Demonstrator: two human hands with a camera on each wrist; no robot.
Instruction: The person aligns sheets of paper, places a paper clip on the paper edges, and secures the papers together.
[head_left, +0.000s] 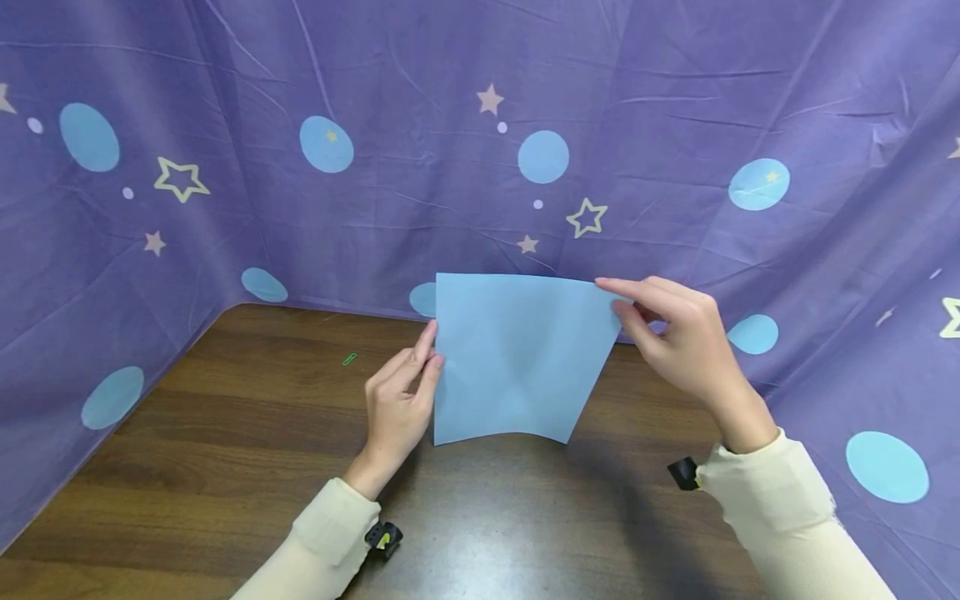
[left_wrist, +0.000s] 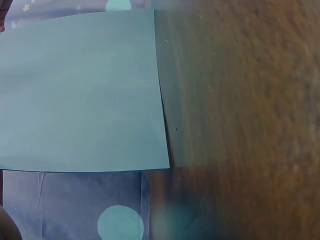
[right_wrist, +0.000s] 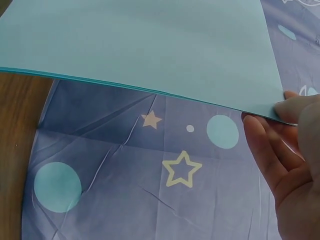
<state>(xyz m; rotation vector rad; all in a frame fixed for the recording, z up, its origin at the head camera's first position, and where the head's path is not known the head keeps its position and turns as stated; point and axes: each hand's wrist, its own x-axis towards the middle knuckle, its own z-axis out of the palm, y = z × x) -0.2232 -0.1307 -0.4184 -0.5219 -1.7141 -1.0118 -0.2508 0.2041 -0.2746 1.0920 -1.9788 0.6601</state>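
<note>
A light blue sheet of paper [head_left: 517, 358] stands upright above the table, its lower edge bowed. My left hand [head_left: 397, 408] pinches its left edge between thumb and fingers. The upper right corner is pinched by my right hand [head_left: 678, 342]. In the right wrist view, the paper [right_wrist: 150, 45] shows a thin darker blue line along its edge, and the fingers of my right hand [right_wrist: 295, 160] grip the corner. Only a sliver of my left hand [left_wrist: 7, 227] appears in the left wrist view, beside the paper [left_wrist: 80, 95].
A small green paper clip [head_left: 349, 359] lies on the brown wooden table [head_left: 225, 442], left of the paper. A purple curtain [head_left: 420, 167] with stars and blue dots hangs behind and along both sides. Each sleeved wrist carries a small black device [head_left: 384, 539].
</note>
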